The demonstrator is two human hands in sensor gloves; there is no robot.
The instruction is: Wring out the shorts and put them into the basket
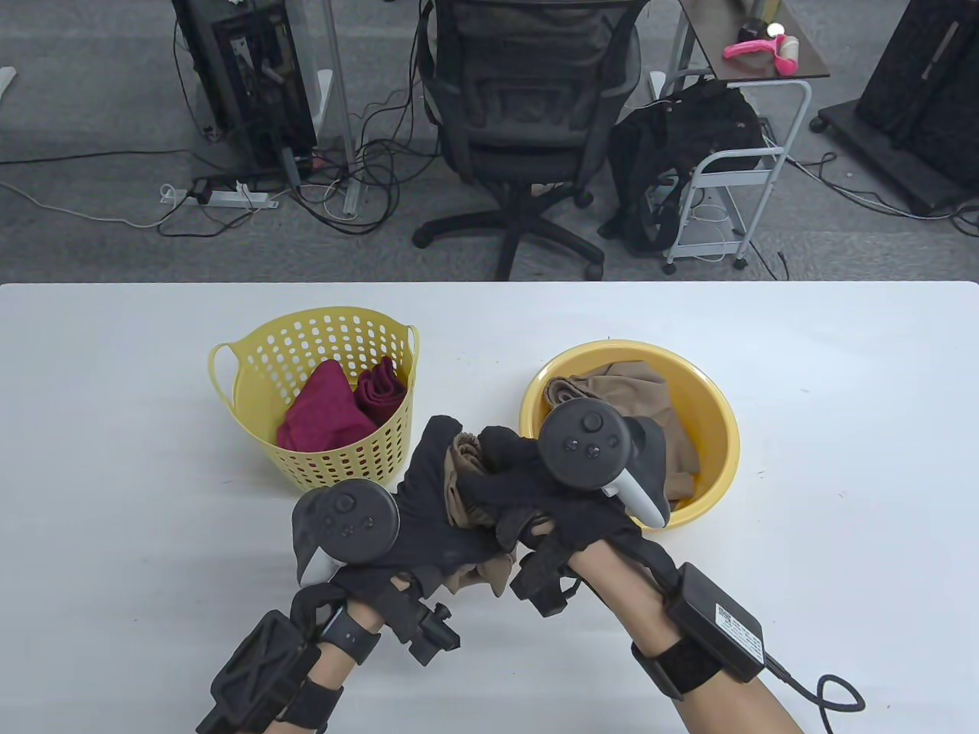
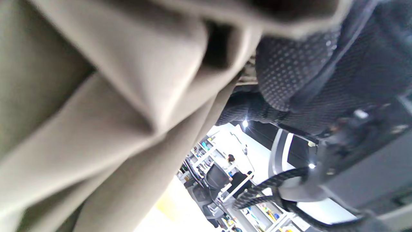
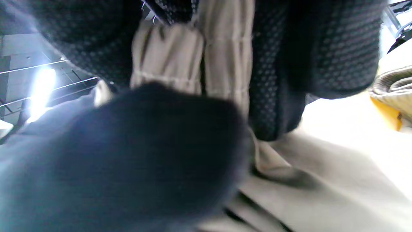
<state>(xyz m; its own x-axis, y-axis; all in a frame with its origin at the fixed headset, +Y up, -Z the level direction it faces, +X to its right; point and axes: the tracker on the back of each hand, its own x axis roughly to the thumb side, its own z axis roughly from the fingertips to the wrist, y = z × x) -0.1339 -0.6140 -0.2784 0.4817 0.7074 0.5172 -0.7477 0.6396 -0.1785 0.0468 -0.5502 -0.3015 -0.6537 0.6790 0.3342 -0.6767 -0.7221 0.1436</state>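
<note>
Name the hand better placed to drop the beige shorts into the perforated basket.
Left. Both hands grip the shorts, but the left hand sits nearer the basket, while the right hand is beside the yellow basin.

Two gloved hands are showing over one white tabletop (image 1: pixel 803 367): the left hand (image 1: pixel 413 505) and the right hand (image 1: pixel 535 489). Two trackers are riding on them, one on each. One perforated yellow basket (image 1: pixel 252 451) is standing there, with two dark red garments (image 1: pixel 329 413) lying in it. One yellow basin (image 1: pixel 715 428) is sitting beside it. Two pairs of tan shorts are showing: one pair (image 1: pixel 465 489) between the hands, one pair (image 1: pixel 635 390) in the basin.
</note>
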